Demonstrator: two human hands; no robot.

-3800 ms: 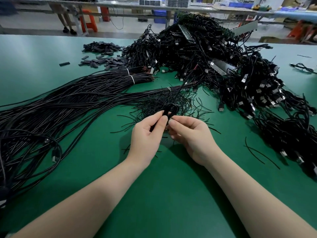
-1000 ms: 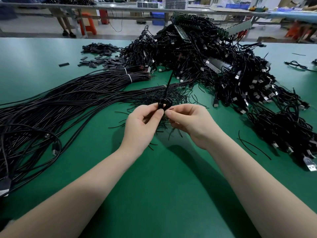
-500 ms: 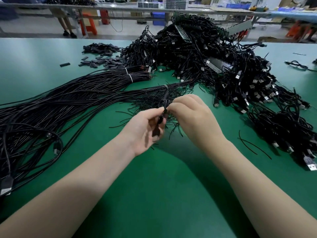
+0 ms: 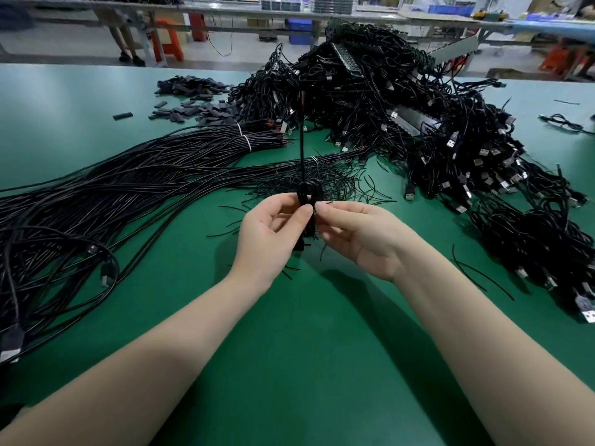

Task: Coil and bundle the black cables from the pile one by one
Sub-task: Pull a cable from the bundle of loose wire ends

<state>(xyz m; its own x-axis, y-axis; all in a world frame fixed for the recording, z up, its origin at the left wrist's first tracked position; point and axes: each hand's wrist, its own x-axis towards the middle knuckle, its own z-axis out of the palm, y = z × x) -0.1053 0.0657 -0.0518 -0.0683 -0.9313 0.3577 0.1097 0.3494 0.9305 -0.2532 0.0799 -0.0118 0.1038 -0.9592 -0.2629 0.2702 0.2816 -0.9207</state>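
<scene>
- The left hand point(image 4: 273, 233) held a small coiled black cable point(image 4: 308, 192) above the green table point(image 4: 306, 349), thumb and forefinger pinching the coil's lower part, the other fingers loosely curled behind.
- The right hand point(image 4: 360, 233) met it from the other side, its thumb and forefinger tips pinching at the same coil; what they gripped was too small to tell.
- From the coil just above the fingertips, one straight black strand point(image 4: 302, 136) rose away from the hands.
- Beyond the fingers lay loose thin black ties point(image 4: 325, 178), and farther off the tangled pile of USB cables point(image 4: 418, 123).
- Left of the left hand's fingers stretched long tied bunches of straight cables point(image 4: 128, 181).
</scene>
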